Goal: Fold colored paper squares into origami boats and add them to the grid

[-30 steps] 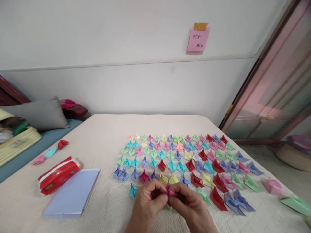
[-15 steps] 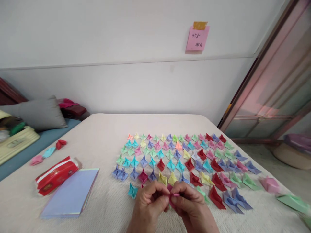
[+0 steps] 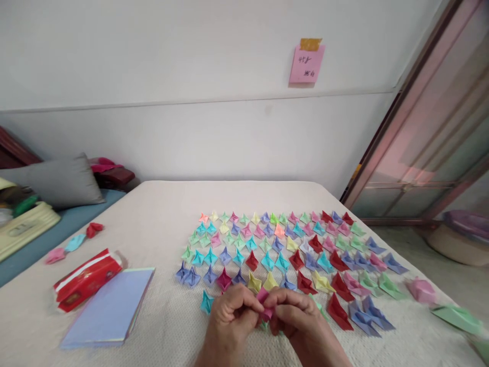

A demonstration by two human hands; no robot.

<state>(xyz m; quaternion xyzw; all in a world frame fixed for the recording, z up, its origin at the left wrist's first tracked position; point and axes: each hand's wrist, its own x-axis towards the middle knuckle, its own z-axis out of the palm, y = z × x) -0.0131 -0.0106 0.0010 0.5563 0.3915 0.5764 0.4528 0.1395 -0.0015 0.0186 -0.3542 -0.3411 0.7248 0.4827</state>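
Observation:
Between my two hands, low in the middle of the head view, is a small folded piece of pink paper [image 3: 263, 295]. My left hand [image 3: 234, 318] pinches its left side with thumb and forefinger. On its right side my right hand [image 3: 292, 316] pinches it the same way. Both hands hover over the near rows of small folded paper shapes, and they partly hide some of them. A cyan folded shape [image 3: 207, 302] lies just left of my left hand, and a dark red one [image 3: 339, 312] lies right of my right hand.
Several rows of coloured folded shapes cover the right of the cloth-covered table [image 3: 164, 204]. At left lie a stack of lilac paper sheets [image 3: 110, 308], a red packet [image 3: 87, 280] and a few crumpled pieces [image 3: 75, 242]. A pink folded piece [image 3: 421, 290] sits near the right edge.
The pink paper shows more now, its upper part standing up between my fingers. My right hand has turned slightly and its fingers have shifted on the paper. The view has tilted slightly.

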